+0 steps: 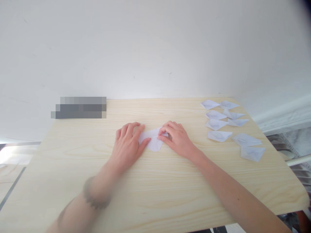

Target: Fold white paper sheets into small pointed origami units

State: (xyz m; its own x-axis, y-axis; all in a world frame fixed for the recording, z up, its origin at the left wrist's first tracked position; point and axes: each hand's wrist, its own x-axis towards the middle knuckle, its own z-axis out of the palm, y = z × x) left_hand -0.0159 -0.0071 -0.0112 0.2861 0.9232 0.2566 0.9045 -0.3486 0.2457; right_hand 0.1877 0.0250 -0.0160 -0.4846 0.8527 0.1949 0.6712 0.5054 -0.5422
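Observation:
A small piece of white folded paper [153, 141] lies in the middle of the light wooden table [155, 194]. My left hand [127, 142] rests flat on the paper's left end, fingers stretched out and pressing it down. My right hand [176, 137] is at the paper's right end, its fingers curled and pinching a fold between thumb and fingertips. Both forearms reach in from the near edge.
Several finished folded white paper shapes [220, 123] lie in a loose group on the table's right side, two more [250, 147] nearer the right edge. A blurred dark patch [80, 107] sits at the table's back left. A white wall stands behind.

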